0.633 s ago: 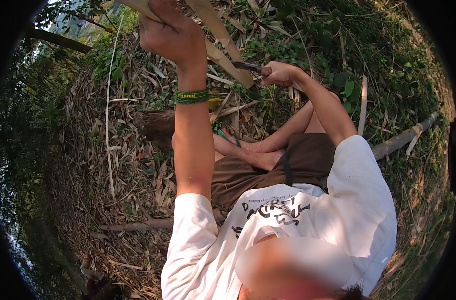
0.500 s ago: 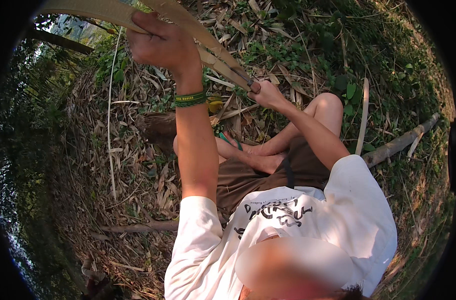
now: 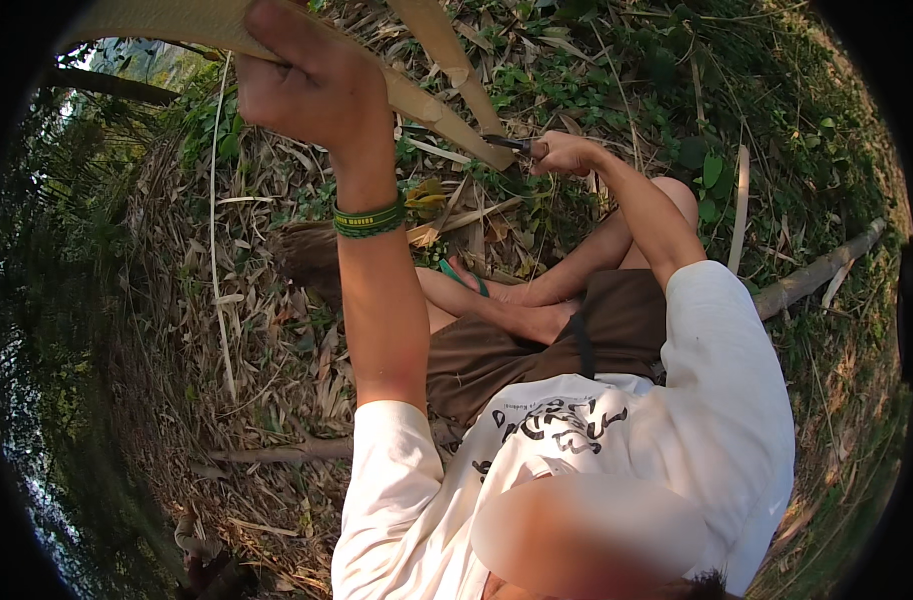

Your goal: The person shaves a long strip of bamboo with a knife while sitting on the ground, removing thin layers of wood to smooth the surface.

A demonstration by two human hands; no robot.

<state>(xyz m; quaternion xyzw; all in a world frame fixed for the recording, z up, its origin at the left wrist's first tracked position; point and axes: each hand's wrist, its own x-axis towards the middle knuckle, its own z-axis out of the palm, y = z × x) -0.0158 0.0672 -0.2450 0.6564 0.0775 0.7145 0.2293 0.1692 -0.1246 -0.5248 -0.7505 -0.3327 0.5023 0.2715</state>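
My left hand (image 3: 317,85), raised at the upper left, is closed round a long, flat tan strip (image 3: 427,107) that looks like split bamboo. The strip slopes down to the right and its lower end lies near the knife. A second tan strip (image 3: 442,50) comes down from the top edge and meets that same spot. My right hand (image 3: 569,155) grips the brown handle of a small knife (image 3: 512,143). Its dark blade points left, against or just over the ends of the strips; I cannot tell how deep it sits. Both strips run out of view at the top.
I sit cross-legged, a green sandal (image 3: 464,280) on one foot. Dry leaves and green plants cover the ground. A short log (image 3: 307,258) lies by my left knee, a branch (image 3: 822,272) to the right, thin pale strips (image 3: 742,210) on both sides.
My right hand with the knife has moved slightly up and right. The two strips now stand farther apart above the blade. My left hand has shifted slightly left, still holding its strip.
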